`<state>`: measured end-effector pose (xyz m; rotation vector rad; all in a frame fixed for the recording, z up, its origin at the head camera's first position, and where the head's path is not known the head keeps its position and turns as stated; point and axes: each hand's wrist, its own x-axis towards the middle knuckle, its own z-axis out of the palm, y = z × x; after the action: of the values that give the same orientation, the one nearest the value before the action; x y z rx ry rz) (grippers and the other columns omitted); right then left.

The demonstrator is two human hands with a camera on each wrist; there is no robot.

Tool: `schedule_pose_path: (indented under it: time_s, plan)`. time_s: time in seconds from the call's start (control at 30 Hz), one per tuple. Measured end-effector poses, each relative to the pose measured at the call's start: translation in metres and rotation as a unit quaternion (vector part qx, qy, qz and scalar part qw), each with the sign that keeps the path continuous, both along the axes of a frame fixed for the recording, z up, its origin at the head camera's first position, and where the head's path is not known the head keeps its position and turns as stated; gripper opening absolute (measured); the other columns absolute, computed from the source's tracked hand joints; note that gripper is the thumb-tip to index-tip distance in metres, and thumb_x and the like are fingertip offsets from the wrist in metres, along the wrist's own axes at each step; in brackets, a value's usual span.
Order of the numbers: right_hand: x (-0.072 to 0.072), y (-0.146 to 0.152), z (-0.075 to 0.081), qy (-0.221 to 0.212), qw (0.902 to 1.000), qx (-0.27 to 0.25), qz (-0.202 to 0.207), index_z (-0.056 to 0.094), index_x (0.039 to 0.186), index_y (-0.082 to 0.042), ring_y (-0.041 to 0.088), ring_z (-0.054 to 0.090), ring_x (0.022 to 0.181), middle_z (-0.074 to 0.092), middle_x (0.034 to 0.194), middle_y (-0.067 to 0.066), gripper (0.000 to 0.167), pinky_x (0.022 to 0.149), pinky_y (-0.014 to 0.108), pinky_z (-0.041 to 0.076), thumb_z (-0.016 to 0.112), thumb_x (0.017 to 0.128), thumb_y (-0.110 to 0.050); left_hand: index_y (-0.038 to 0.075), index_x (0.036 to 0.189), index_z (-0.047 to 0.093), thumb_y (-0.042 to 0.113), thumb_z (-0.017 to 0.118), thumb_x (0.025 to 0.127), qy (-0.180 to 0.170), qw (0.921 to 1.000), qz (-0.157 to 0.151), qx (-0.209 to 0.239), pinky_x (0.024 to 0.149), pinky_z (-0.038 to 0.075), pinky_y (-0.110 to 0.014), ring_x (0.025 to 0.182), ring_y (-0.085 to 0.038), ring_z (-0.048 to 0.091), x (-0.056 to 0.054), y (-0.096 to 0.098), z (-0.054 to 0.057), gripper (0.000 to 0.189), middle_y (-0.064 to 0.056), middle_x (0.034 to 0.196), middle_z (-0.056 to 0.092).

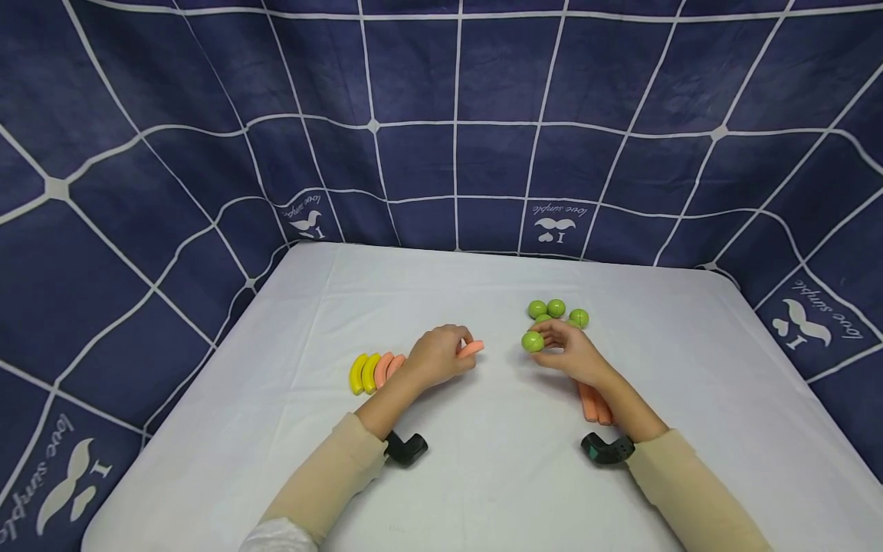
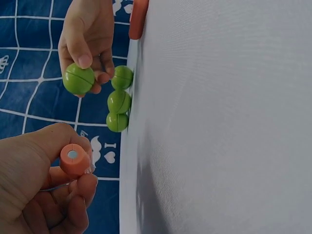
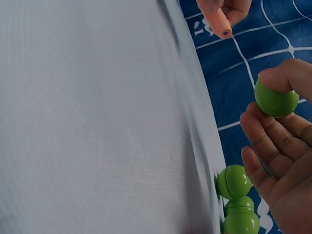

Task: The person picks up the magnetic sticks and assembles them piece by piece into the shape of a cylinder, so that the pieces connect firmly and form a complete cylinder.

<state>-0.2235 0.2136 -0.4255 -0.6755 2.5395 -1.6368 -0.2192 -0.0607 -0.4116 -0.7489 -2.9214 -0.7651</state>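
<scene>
My left hand (image 1: 436, 357) pinches a salmon-pink sausage-shaped piece (image 1: 472, 349) above the middle of the table. In the left wrist view its round end (image 2: 73, 157) faces the camera, with a pale dot at the centre. Across from it, my right hand (image 1: 574, 356) holds a glossy green ball (image 1: 533, 341) between thumb and fingers. A thin seam runs around this ball in the left wrist view. Several more green balls (image 1: 556, 308) lie just beyond the right hand. Beside the left hand, two yellow banana-shaped pieces (image 1: 356, 374) line up with pink curved pieces (image 1: 383, 371), partly hidden by that hand.
Orange sticks (image 1: 588, 402) lie side by side under the right forearm, which partly covers them. A white cloth covers the table (image 1: 497, 475). Dark blue curtains (image 1: 497, 92) with a white grid stand behind it and along both sides. Each wrist wears a black device (image 1: 607, 450).
</scene>
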Motion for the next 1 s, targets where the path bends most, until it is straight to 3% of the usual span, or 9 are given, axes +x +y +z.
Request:
schedule_pose_path:
  time_s: [0.23,0.5,0.7,1.0]
  plan:
    - [-0.002,-0.008,-0.004,0.010,0.9999,-0.002,0.009,0.058,0.115,0.011,0.020,0.059,0.092,0.063,0.102,0.016,0.042,0.088,0.045,0.048,0.076,0.078,0.003,0.014,0.098,0.069,0.025,0.071,0.084,-0.005,1.0000,-0.004,0.002,0.057,0.041,-0.026,0.062,-0.012,0.048,-0.001,0.005,0.001,0.018,0.005,0.071,0.052]
    - [-0.003,-0.018,-0.007,0.004,0.9997,-0.006,0.025,0.059,0.116,0.009,0.020,0.059,0.094,0.063,0.104,0.015,0.042,0.089,0.041,0.049,0.076,0.079,0.002,0.014,0.098,0.069,0.024,0.071,0.083,0.002,0.9998,-0.016,0.007,0.056,0.041,-0.026,0.062,-0.011,0.047,-0.001,0.011,0.001,0.019,0.004,0.072,0.051]
    - [-0.002,-0.027,-0.007,0.011,0.9995,0.001,0.031,0.060,0.115,0.008,0.021,0.060,0.094,0.064,0.106,0.015,0.041,0.089,0.048,0.049,0.077,0.079,0.000,0.014,0.099,0.070,0.023,0.071,0.081,0.009,0.9997,-0.023,0.006,0.055,0.040,-0.025,0.062,-0.010,0.047,-0.001,0.017,0.002,0.021,0.004,0.072,0.053]
    - [-0.003,-0.032,-0.009,0.000,0.9995,0.018,0.025,0.061,0.114,0.005,0.025,0.060,0.094,0.064,0.103,0.010,0.040,0.089,0.045,0.049,0.078,0.078,-0.003,0.012,0.100,0.070,0.022,0.072,0.080,0.014,0.9995,-0.028,0.001,0.052,0.039,-0.024,0.060,-0.010,0.047,0.000,0.019,0.003,0.023,0.003,0.074,0.054]
